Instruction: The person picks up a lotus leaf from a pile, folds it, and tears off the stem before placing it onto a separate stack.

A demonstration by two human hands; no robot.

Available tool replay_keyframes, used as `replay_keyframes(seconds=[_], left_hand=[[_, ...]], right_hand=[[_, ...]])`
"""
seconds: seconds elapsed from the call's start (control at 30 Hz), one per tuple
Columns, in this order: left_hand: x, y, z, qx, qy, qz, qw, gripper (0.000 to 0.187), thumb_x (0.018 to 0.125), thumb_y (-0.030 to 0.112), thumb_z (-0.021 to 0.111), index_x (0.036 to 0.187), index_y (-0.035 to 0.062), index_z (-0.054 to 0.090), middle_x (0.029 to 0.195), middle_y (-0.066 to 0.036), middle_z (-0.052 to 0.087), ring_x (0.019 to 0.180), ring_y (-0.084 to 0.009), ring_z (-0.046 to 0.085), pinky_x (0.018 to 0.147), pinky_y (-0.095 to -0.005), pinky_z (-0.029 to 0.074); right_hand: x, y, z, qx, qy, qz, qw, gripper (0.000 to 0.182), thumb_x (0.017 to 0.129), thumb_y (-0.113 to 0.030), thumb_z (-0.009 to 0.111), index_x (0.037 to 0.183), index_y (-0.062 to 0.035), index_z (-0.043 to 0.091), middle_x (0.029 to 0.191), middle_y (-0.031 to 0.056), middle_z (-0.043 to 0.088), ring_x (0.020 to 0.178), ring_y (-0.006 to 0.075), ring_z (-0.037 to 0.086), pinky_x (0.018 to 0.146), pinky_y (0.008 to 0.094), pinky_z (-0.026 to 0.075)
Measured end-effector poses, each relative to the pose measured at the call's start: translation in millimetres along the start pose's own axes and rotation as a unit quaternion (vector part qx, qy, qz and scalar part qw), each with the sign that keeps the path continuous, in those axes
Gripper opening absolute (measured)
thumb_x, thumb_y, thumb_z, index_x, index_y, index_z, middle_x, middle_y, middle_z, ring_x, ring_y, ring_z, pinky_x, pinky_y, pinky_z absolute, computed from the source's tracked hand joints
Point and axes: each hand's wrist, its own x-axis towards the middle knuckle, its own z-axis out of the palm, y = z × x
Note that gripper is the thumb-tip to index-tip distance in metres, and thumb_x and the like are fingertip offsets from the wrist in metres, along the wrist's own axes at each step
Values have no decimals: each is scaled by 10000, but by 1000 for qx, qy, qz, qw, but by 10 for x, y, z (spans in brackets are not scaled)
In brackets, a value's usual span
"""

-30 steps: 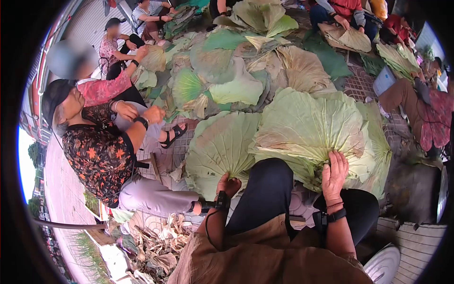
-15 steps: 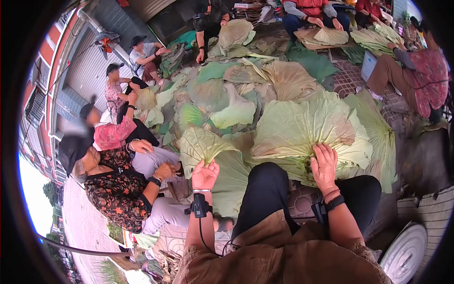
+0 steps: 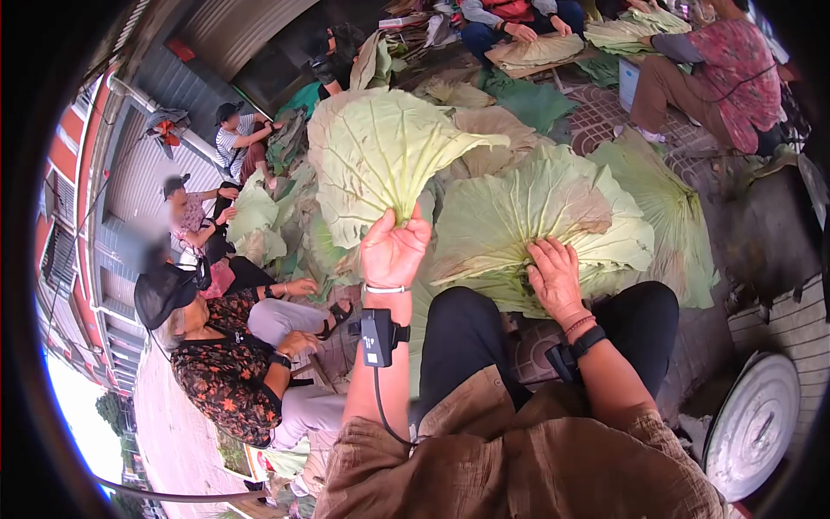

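Note:
My left hand (image 3: 395,251) pinches a pale green lotus leaf (image 3: 380,160) at its base and holds it up, spread like a fan with its veins showing. My right hand (image 3: 553,275) is closed over the near edge of a stack of lotus leaves (image 3: 510,212) above my knees, browned in patches. The underside of its grip is hidden. Beyond the raised leaf, part of the pile of lotus leaves (image 3: 298,203) on the ground is covered from view.
A seated person in a flowered shirt (image 3: 220,372) is close on my left. Other people sit round the pile, one in a pink top (image 3: 735,82) at right. More large leaves (image 3: 666,216) hang beside my stack. A round metal lid (image 3: 752,428) leans at lower right.
My left hand has lifted its leaf up from the pile, and the leaf now shows fully spread. My right hand stays on the stack. The view has shifted somewhat.

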Motion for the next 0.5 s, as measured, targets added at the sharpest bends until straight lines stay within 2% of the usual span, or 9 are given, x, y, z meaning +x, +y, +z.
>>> replay_keyframes(seconds=[0.13,0.2,0.23,0.3,0.33,0.4,0.5], left_hand=[[174,-508,-228,6,42,-53,998,281,851,6,526,1130,-15,504,1087,-125,601,1000,-254,564,737,-360,452],[200,-691,-609,-11,133,-164,977,224,866,20,517,1085,-20,501,1043,-144,599,934,-259,573,744,-354,473],[187,-800,-724,-11,136,-167,977,224,866,20,517,1085,-20,501,1043,-144,599,934,-259,573,744,-354,473],[134,-1013,-889,89,233,-203,947,191,869,38,533,1049,-16,500,998,-156,595,876,-253,574,747,-343,496],[95,-1097,-937,89,236,-206,946,191,869,38,533,1049,-16,500,998,-156,595,876,-253,574,747,-343,496],[36,-1222,-1006,181,322,-198,908,183,861,45,557,1032,-1,509,972,-140,593,857,-241,576,747,-336,507],[16,-1190,-1007,219,330,-226,890,197,833,86,614,994,28,518,950,-107,596,821,-222,596,713,-328,503]], right_hand=[[14,-9,-53,9,-11,4,1000,379,828,-220,558,1184,-92,531,1227,99,512,1205,301,407,1034,497,238],[15,-17,-67,14,-7,9,1000,388,819,-221,568,1183,-92,529,1226,98,513,1206,297,406,1032,497,240],[15,-17,-69,16,-5,11,1000,390,813,-218,575,1179,-91,533,1222,97,515,1204,297,408,1031,496,241],[21,-15,-74,18,-4,18,1000,391,807,-216,583,1174,-90,536,1219,96,517,1202,298,410,1030,495,243],[26,-31,-95,25,-4,18,1000,385,800,-202,590,1163,-86,541,1215,97,518,1200,299,413,1027,497,249],[24,0,-94,30,-3,20,999,379,793,-187,597,1153,-83,546,1212,98,520,1198,299,415,1023,498,254],[-13,77,-51,69,11,23,997,360,779,-144,602,1128,-69,553,1187,104,529,1188,295,425,1013,494,273]])
